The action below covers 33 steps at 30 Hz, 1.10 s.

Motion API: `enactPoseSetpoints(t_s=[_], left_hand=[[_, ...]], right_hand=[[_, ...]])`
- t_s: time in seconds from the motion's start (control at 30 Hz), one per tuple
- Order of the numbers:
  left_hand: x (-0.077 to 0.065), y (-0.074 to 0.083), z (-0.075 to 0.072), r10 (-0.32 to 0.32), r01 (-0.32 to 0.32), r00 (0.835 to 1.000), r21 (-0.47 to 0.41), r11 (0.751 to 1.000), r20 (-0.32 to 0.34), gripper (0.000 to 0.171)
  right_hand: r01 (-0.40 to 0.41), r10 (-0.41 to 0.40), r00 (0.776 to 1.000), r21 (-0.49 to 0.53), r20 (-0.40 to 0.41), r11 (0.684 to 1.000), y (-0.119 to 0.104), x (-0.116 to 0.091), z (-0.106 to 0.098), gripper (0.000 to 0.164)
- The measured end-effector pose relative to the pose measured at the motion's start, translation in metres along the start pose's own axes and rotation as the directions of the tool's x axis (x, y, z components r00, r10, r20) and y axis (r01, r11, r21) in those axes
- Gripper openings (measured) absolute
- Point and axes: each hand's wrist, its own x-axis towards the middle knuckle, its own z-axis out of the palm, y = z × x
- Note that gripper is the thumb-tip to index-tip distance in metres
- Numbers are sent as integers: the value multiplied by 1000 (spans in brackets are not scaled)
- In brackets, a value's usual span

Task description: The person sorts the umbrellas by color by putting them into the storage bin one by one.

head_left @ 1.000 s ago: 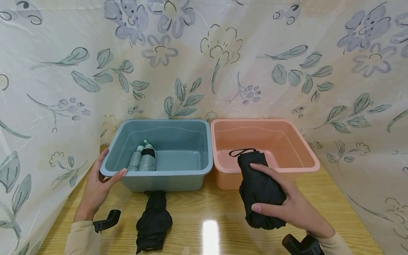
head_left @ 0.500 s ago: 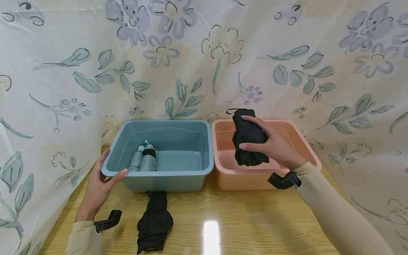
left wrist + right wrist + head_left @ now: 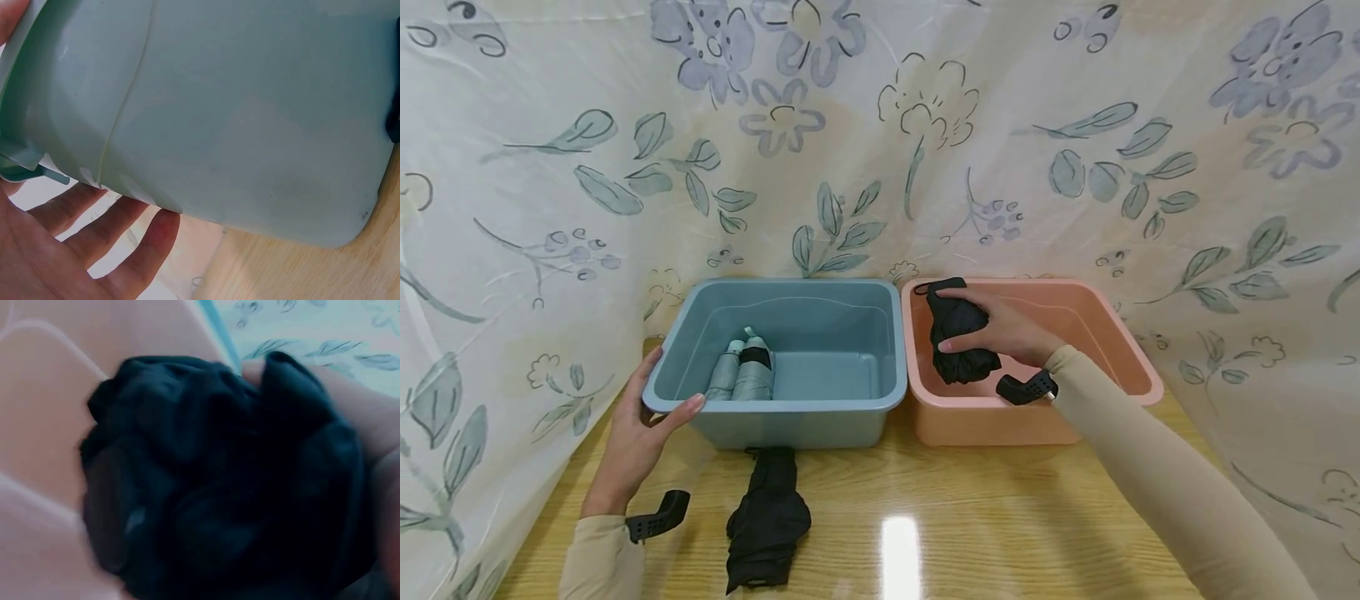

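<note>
Floral sheeting [image 3: 820, 167] behind wood-grain bench [image 3: 970, 517]. Black, crumpled, tapered fabric bundle [image 3: 958, 329] at nine o'clock in mouth of pink bin [image 3: 977, 427], clasped by curled right hand [image 3: 1003, 327]. Touching blue bin [image 3: 820, 429] at eight o'clock with left hand [image 3: 634, 429], fingers spread.

The crumpled black bundle [image 3: 957, 321] is held, apparently inside the pink bin [image 3: 992, 423]; the blue bin [image 3: 797, 427] is positioned upright alongside.

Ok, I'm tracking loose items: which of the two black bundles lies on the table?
The black bundle in front of the blue bin; the other black bundle is held in the right grip, at the pink bin.
</note>
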Motion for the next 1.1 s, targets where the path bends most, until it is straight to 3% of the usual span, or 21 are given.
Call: enactPoseSetpoints(t_s=[0.3,0.73,0.87,1.1], left_hand=[[2,2,-2,15,-15,1000,-16,1000,-4,91],[2,0,-3,46,-46,999,-23,999,4,90],[2,-1,-3,42,-42,999,-36,998,10,91],[0,-3,-4,26,-26,1000,-36,999,11,91]], right_hand=[[-15,25,996,-125,84,992,-4,15,12,96],[-126,124,981,2,147,992,-5,26,27,94],[-185,173,967,51,186,981,-4,27,31,94],[-263,253,941,15,226,965,0,33,39,94]])
